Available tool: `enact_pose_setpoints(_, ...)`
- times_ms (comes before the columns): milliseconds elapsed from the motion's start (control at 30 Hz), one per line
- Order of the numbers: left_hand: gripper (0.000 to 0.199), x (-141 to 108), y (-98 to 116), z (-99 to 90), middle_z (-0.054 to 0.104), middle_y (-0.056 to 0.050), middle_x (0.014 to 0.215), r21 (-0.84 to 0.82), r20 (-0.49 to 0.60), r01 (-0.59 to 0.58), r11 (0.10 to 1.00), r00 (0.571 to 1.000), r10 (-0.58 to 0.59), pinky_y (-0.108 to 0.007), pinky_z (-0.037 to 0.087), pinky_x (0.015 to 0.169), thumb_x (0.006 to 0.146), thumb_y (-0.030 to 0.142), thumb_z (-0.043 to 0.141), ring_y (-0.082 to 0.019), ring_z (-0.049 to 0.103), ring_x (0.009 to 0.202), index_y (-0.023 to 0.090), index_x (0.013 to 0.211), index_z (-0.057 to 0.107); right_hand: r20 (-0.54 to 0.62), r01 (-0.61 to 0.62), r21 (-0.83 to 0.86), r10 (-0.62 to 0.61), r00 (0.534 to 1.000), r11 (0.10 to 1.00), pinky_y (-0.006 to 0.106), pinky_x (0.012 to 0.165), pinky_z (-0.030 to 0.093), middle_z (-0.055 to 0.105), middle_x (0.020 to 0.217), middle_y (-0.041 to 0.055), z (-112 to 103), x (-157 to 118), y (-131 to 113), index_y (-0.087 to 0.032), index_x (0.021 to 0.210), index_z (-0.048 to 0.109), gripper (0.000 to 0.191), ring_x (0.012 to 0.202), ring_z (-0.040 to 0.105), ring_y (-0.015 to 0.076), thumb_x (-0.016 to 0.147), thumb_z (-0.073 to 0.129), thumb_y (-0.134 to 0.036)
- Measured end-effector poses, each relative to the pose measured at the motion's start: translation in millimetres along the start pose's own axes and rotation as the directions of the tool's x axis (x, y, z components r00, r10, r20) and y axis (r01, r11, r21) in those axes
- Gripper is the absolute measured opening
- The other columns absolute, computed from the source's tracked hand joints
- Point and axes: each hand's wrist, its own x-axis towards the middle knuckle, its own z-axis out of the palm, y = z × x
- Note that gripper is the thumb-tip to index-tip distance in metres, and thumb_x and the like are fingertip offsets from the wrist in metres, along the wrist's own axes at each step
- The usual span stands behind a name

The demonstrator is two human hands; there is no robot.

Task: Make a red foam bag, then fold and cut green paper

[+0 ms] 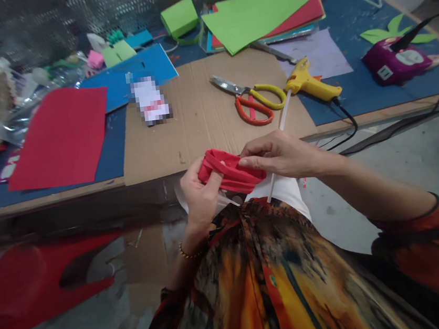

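A red folded strip piece (234, 176), shaped like a flattened loop, is held over my lap just off the table's front edge. My left hand (201, 195) grips its left end, thumb on top. At its right side, my right hand (277, 152) pinches the upper rim between thumb and fingers. Beyond them on the brown cardboard (192, 130) lie scissors (253, 97) with one yellow and one orange handle. A yellow glue gun (311, 83) rests to their right, its white glue stick (285, 112) pointing toward me.
On the blue table (365, 84) are a red sheet (64, 140), a blue sheet (133, 71), a blurred-out object (151, 101), stacked green sheets (268, 5), a lilac sheet (325, 52) and a purple device (396, 60). A black cable hangs over the front edge at right.
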Motion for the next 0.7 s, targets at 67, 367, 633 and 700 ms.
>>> enact_pose_setpoints(67, 0.025, -1, -1, -1.0, 0.067, 0.003, 0.073, -0.001, -0.004, -0.020, 1.000, 1.000, 0.020, -0.019, 0.052, 0.056, 0.088, 0.041, 0.090, -0.009, 0.059, 0.060, 0.019, 0.092, 0.079, -0.003, -0.022, -0.011, 0.022, 1.000, 1.000, 0.026, 0.056, 0.032, 0.053, 0.063, -0.0043, 1, -1, -1, -0.017, 0.079, 0.067, 0.044, 0.059, 0.044, 0.0088, 0.105, 0.063, -0.052)
enact_pose_setpoints(367, 0.032, -5, 3, 0.9, 0.075, -0.001, 0.080, -0.015, -0.009, 0.030, 0.999, 1.000, -0.030, -0.022, 0.057, 0.058, 0.087, 0.047, 0.090, -0.013, 0.067, 0.064, 0.020, 0.100, 0.080, 0.003, 0.053, -0.145, -0.053, 0.999, 0.988, 0.027, 0.057, 0.033, 0.056, 0.062, -0.0036, -4, 3, 1, -0.018, 0.079, 0.067, 0.039, 0.059, 0.046, 0.0095, 0.106, 0.063, -0.046)
enact_pose_setpoints(633, 0.028, -7, 6, 3.6, 0.066, 0.003, 0.071, 0.013, 0.060, -0.007, 1.000, 0.998, 0.006, -0.019, 0.051, 0.055, 0.092, 0.046, 0.087, -0.009, 0.058, 0.058, 0.020, 0.092, 0.077, -0.025, 0.141, -0.147, -0.146, 0.989, 0.979, 0.028, 0.058, 0.032, 0.058, 0.065, -0.0016, 4, 13, -1, -0.016, 0.082, 0.069, 0.050, 0.061, 0.045, 0.0102, 0.110, 0.058, -0.055)
enact_pose_setpoints(700, 0.030, -7, 3, 2.8, 0.066, 0.003, 0.072, -0.045, 0.086, 0.037, 0.998, 0.996, -0.033, -0.019, 0.051, 0.054, 0.093, 0.049, 0.086, -0.008, 0.057, 0.056, 0.020, 0.093, 0.077, -0.029, 0.177, -0.175, -0.185, 0.982, 0.969, 0.028, 0.059, 0.033, 0.059, 0.066, -0.0012, 6, 14, 2, -0.017, 0.080, 0.067, 0.046, 0.062, 0.046, 0.0105, 0.111, 0.057, -0.049)
